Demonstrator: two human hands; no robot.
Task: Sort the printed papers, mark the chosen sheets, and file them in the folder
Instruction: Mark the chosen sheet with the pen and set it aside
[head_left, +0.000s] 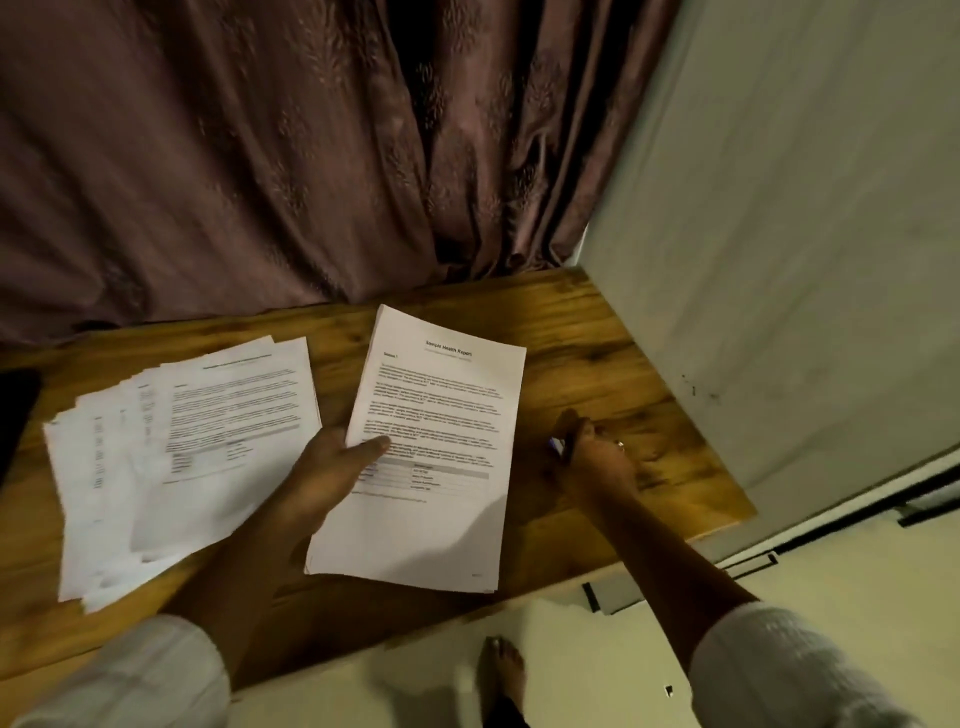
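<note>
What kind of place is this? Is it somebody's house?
Probably a room in someone's home. A brown wooden table sits against a draped brown patterned curtain and a plain pale wall, and a bare foot stands beside it.

Both forearms stretch forward, the left hand (332, 467) gripping a paper stack (436, 415) with thumb on top, the right hand (597, 453) curled round a small dark object (565, 441).
</note>
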